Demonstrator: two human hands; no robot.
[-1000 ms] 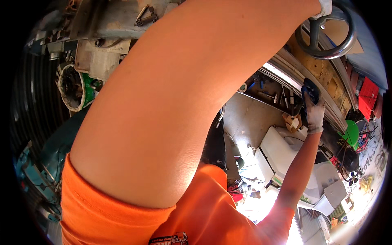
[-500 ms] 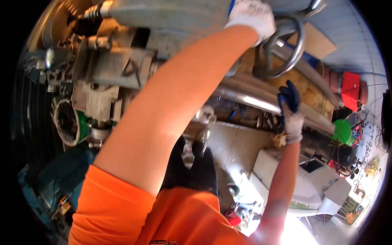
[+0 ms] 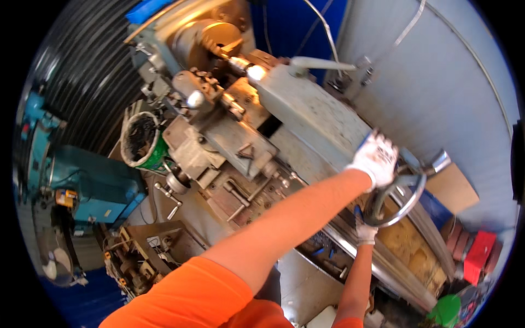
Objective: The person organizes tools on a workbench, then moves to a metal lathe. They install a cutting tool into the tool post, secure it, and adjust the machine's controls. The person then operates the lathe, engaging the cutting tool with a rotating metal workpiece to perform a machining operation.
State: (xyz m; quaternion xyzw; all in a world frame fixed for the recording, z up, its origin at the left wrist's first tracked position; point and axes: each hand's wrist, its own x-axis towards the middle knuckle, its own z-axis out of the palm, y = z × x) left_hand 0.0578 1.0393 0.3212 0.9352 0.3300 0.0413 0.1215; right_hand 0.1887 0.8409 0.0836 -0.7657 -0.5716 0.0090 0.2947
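Note:
My left hand (image 3: 375, 158), in a white glove with a blue palm, lies over the right end of a grey lathe tailstock (image 3: 311, 106). Its fingers bend over the far edge. Beside it is the tailstock's handwheel (image 3: 407, 210), with a bright metal rim. Below this wheel, my right hand (image 3: 365, 232), gloved alike, reaches up at the rim's lower left. Its blue fingertips are small and partly hidden, so I cannot tell whether they close on anything. Under the tailstock run the lathe's bed rails (image 3: 394, 273).
The chuck (image 3: 205, 44) and carriage (image 3: 235, 145) stand to the left, with crank handles sticking out. A green bucket of dark scraps (image 3: 156, 154) sits in front. A teal machine (image 3: 90, 180) is at far left, a red box (image 3: 480, 257) at right. A lever (image 3: 320, 63) tops the tailstock.
My view has swung left, bringing the chuck into sight. My right hand has moved from beside the bed rails up to the handwheel. The left hand stays at the tailstock's end.

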